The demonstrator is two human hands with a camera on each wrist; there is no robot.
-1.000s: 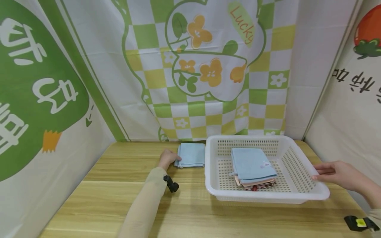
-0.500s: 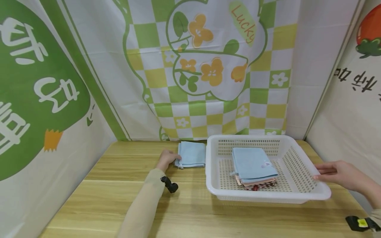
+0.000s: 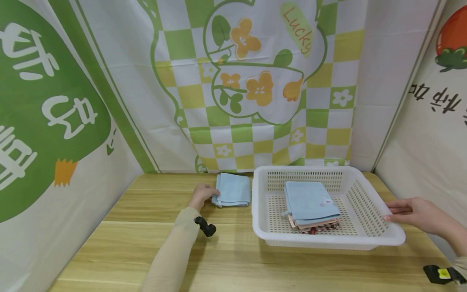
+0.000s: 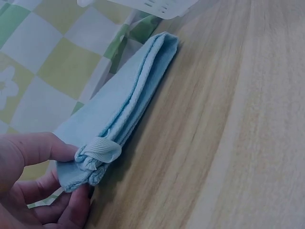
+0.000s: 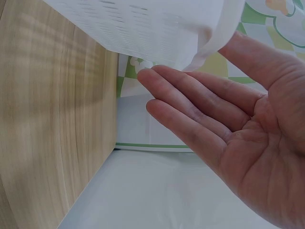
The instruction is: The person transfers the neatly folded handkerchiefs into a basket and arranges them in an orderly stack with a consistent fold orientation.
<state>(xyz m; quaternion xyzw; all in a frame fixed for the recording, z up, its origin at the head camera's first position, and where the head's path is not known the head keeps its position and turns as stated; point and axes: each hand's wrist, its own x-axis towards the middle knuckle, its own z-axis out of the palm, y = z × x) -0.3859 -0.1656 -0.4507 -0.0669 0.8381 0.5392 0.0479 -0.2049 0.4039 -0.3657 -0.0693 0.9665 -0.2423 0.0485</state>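
Observation:
A folded light blue towel (image 3: 235,190) lies on the table left of the white plastic basket (image 3: 328,240). My left hand (image 3: 202,194) pinches its left edge, by a small hanging loop (image 4: 102,149), thumb on top and other fingers beneath. At the basket's right side is my right hand (image 3: 419,214), its thumb over the rim and its fairly straight fingers (image 5: 190,93) outside, under the rim. Inside the basket another light blue folded towel (image 3: 310,200) tops a stack, above a pinkish cloth (image 3: 317,223) and a dark patterned cloth (image 3: 322,229).
The wooden table (image 3: 146,235) is bounded at the back by a green and white checked curtain (image 3: 240,138). Printed cloth walls stand at the left (image 3: 120,162) and right (image 3: 412,162). The basket is close to the back curtain.
My left hand has drawn the folded blue towel slightly left, widening the gap between it and the basket. My right hand and the basket stay in place.

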